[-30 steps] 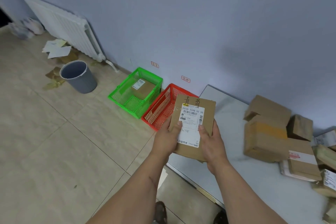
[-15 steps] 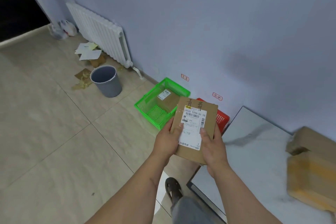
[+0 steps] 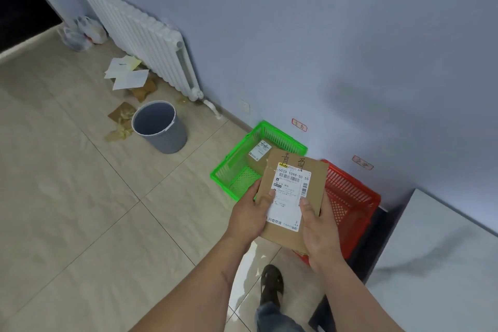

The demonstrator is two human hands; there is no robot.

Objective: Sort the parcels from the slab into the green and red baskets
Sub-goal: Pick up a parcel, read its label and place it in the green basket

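A flat brown parcel (image 3: 310,178) with a white shipping label and handwriting on top is gripped by both hands. My left hand (image 3: 249,217) holds its left edge and my right hand (image 3: 320,234) its lower right corner. The parcel hangs above the gap between the green basket (image 3: 234,167) and the red basket (image 3: 350,197), both on the floor against the wall. Another labelled parcel (image 3: 258,152) lies inside the green basket. The white slab (image 3: 436,259) shows at the right, with no parcels in sight on it.
A grey bucket (image 3: 160,127) stands left of the green basket. Papers and cardboard scraps (image 3: 126,75) lie by the white radiator (image 3: 145,38). Small labels are stuck on the wall above each basket. My foot (image 3: 272,281) is on the tiled floor below the parcel.
The view has swung left and closer to the baskets; the slab's parcels have left the frame. Both hands keep the same hold on the parcel, now over the baskets.
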